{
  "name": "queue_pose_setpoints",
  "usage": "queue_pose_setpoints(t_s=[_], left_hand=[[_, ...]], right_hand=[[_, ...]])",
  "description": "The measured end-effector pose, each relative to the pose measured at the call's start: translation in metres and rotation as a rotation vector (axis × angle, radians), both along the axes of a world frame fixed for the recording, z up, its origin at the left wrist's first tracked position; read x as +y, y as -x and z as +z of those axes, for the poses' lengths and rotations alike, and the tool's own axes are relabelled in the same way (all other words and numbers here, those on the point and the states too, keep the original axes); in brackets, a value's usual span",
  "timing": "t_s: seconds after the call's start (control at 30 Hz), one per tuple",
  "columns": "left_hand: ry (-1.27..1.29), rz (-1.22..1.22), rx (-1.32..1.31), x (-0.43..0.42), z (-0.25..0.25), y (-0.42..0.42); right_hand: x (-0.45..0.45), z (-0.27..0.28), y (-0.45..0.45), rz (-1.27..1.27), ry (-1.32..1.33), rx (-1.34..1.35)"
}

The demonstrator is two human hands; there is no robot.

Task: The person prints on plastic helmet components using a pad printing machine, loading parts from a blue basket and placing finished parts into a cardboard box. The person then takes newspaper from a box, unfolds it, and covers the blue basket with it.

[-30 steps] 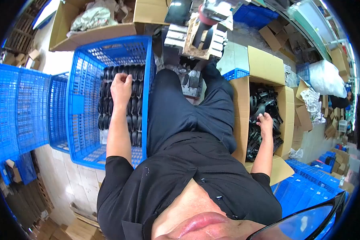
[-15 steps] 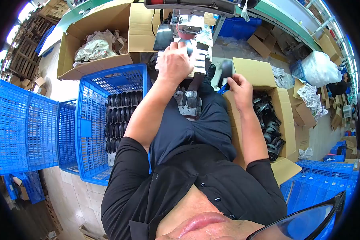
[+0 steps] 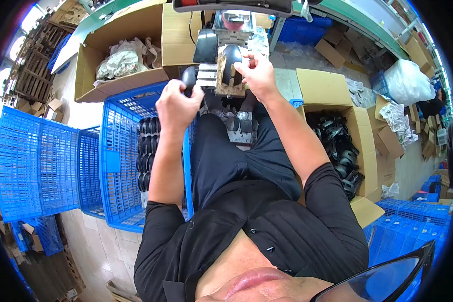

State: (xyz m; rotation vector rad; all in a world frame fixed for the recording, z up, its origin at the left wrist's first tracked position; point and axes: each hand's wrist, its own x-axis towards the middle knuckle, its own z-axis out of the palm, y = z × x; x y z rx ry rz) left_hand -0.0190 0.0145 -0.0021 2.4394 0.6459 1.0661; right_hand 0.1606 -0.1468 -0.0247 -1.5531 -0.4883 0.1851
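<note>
My left hand (image 3: pixel 177 106) is closed on a dark curved part (image 3: pixel 189 80), held above the near right corner of a blue crate (image 3: pixel 110 166). Rows of dark curved parts (image 3: pixel 147 151) fill the crate's right side. My right hand (image 3: pixel 259 75) has its fingers at another dark, shiny curved part (image 3: pixel 231 60), which sits in the fixture of a machine (image 3: pixel 230 91) in front of me. A cardboard box (image 3: pixel 365 151) on the right holds a heap of black parts (image 3: pixel 340 151).
An open cardboard box (image 3: pixel 123 84) with crumpled wrapping stands beyond the blue crate. More blue crates (image 3: pixel 38 161) are at the far left and lower right. A dark bar (image 3: pixel 231 7) of the machine hangs over the fixture. Wrapped white plastic (image 3: pixel 410 83) lies at the right.
My left hand has moved from the fixture back toward the blue crate with a part. My right hand has carried a part from beside the right box to the fixture.
</note>
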Motion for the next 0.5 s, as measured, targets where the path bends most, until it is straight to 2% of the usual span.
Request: queue_pose_setpoints(t_s=[0.03,0.13,0.23,0.37,0.43,0.47,0.5], left_hand=[[0.049,0.021,0.034,0.006,-0.007,0.012],[0.221,0.068,0.132,0.034,-0.044,0.05],[0.264,0.198,0.386,0.075,-0.096,0.102],[0.37,0.385,0.755,0.129,-0.167,0.184],[0.408,0.489,0.882,0.15,-0.207,0.233],[0.45,0.489,0.984,0.157,-0.22,0.251],[0.499,0.509,1.086,0.167,-0.233,0.272]], right_hand=[[0.005,-0.001,-0.001,-0.014,0.032,-0.06],[0.002,0.002,0.003,0.0,-0.026,0.006],[-0.026,-0.015,0.0,0.071,-0.096,0.046],[-0.103,-0.034,0.013,-0.083,0.132,0.07],[-0.17,-0.072,-0.007,-0.138,0.293,0.096],[-0.199,-0.09,-0.01,-0.312,0.388,0.091],[-0.228,-0.101,-0.012,-0.325,0.409,0.093]])
